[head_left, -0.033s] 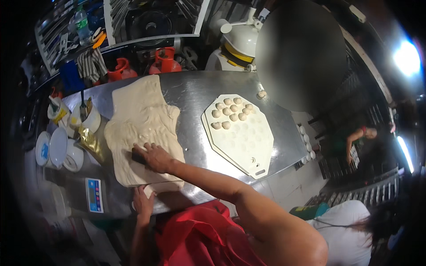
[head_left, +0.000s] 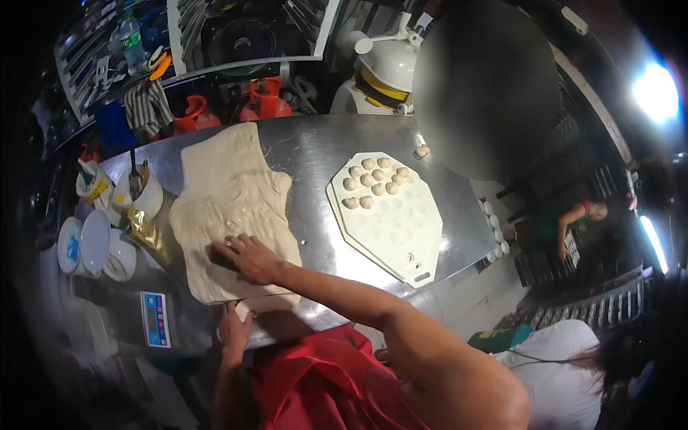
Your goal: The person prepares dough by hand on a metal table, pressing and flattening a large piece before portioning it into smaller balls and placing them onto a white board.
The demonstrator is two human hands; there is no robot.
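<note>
A large, thick slab of pale dough (head_left: 226, 161) lies on the steel table, its surface wrinkled around the middle. My right hand (head_left: 256, 259) rests on the nearer half of this dough with its fingers spread. A dark patch shows beside those fingertips; whether it is shadow or an object I cannot tell. At the table's near edge, my left hand (head_left: 234, 328) has its fingers closed on the near edge of the dough, where a cut-looking strip (head_left: 276, 303) runs along the slab. Part of the left fingers is hidden under the dough.
To the right, a cream octagonal board (head_left: 390, 244) carries several dough balls (head_left: 367, 179). One more ball (head_left: 422, 151) sits beyond it. Tubs (head_left: 149, 195), a gold pouch (head_left: 147, 228) and a digital scale (head_left: 155, 319) stand left. Red gas cylinders (head_left: 266, 100) are behind. Another person (head_left: 555, 373) is at lower right.
My right hand has shifted slightly toward me over the dough, and its fingers look more spread. My left hand stays at the dough's near edge. The view has moved very slightly.
</note>
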